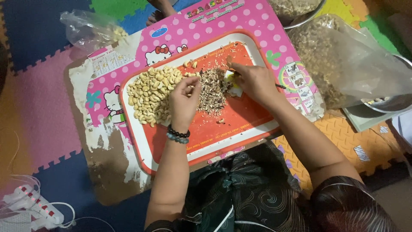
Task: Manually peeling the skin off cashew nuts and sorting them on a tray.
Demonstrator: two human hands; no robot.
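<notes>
An orange tray [240,122] with a white rim lies on a pink dotted board. A heap of pale peeled cashew nuts [151,93] fills its left part, and a pile of brown skins [213,89] sits in the middle. My left hand [184,99] hovers between the two piles, its fingertips pinched on a single cashew. My right hand [254,80] rests just right of the skins, fingers closed around a small thin tool whose tip sticks out to the right. Beaded bracelets circle my left wrist.
A large clear bag of unpeeled nuts [330,56] lies at the right beside a metal bowl [392,103]. A smaller plastic bag [92,30] lies at the upper left. A white power strip [32,206] sits on the foam mat at the lower left.
</notes>
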